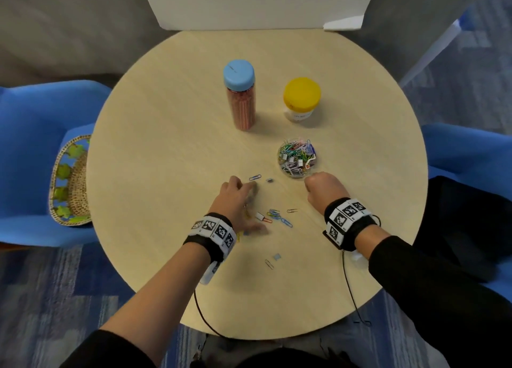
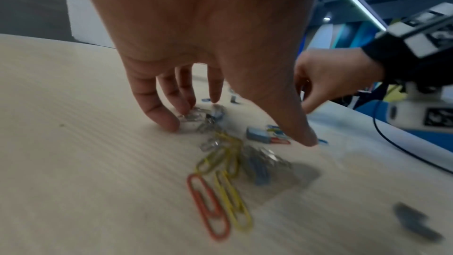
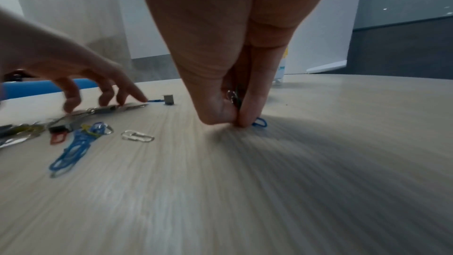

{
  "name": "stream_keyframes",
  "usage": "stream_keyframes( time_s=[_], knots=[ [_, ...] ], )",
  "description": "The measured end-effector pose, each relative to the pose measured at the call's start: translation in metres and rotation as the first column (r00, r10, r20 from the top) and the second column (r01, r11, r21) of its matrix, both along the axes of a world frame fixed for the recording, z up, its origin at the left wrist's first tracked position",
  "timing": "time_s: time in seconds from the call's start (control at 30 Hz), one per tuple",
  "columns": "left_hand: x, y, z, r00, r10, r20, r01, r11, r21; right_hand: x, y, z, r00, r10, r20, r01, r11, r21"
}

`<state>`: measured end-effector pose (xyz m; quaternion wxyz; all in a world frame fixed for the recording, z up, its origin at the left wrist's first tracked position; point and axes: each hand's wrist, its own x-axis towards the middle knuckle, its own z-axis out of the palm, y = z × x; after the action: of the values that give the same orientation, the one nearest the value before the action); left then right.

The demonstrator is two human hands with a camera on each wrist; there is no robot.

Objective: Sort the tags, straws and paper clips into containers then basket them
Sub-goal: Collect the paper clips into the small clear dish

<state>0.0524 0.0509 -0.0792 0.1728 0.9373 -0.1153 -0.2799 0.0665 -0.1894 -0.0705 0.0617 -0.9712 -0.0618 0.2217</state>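
Note:
Loose paper clips (image 1: 277, 218) and small binder clips lie scattered on the round wooden table (image 1: 166, 145). My left hand (image 1: 243, 201) is spread over a pile of them, its fingertips (image 2: 169, 121) touching silver clips and its thumb stretched out to the side. Yellow and orange clips (image 2: 220, 201) lie under the palm. My right hand (image 1: 318, 184) sits beside a clear bowl (image 1: 297, 158) filled with clips. Thumb and finger of the right hand (image 3: 236, 119) pinch a blue clip (image 3: 260, 122) at the table top, with silver clips (image 3: 231, 95) tucked higher in the hand.
A tall jar of straws with a blue lid (image 1: 240, 101) and a short yellow-lidded jar (image 1: 301, 98) stand at the back. A wicker basket (image 1: 70, 182) rests on the blue chair to the left. A clip (image 1: 268, 263) and a binder clip (image 1: 276, 256) lie nearer me.

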Motion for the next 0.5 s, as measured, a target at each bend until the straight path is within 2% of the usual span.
stream_keyframes(
  time_s=[0.07,0.13,0.2,0.3,0.37,0.5],
  knots=[
    [-0.012,-0.004,-0.003,0.999,-0.04,0.025,0.039,0.998,0.039,0.002,-0.002,0.004,0.997,-0.071,-0.007,0.071,0.997,0.034],
    [-0.017,-0.009,-0.007,0.998,-0.011,0.061,0.009,0.999,0.035,0.009,-0.007,0.01,0.977,-0.211,0.003,0.208,0.964,0.165],
    [-0.018,-0.011,-0.012,0.994,0.076,0.074,-0.073,0.997,-0.038,0.02,-0.01,0.019,0.94,-0.338,0.042,0.3,0.882,0.364],
    [-0.018,-0.014,-0.018,0.986,0.133,0.104,-0.117,0.982,-0.148,0.041,-0.008,0.034,0.892,-0.439,0.111,0.302,0.76,0.575],
    [-0.017,-0.018,-0.019,0.989,0.1,0.109,-0.08,0.982,-0.173,0.054,-0.002,0.037,0.9,-0.426,0.095,0.289,0.745,0.602],
    [-0.014,-0.027,-0.015,0.988,-0.012,0.154,0.043,0.978,-0.203,0.066,0.003,0.031,0.938,-0.34,0.06,0.25,0.789,0.561]
  ],
)
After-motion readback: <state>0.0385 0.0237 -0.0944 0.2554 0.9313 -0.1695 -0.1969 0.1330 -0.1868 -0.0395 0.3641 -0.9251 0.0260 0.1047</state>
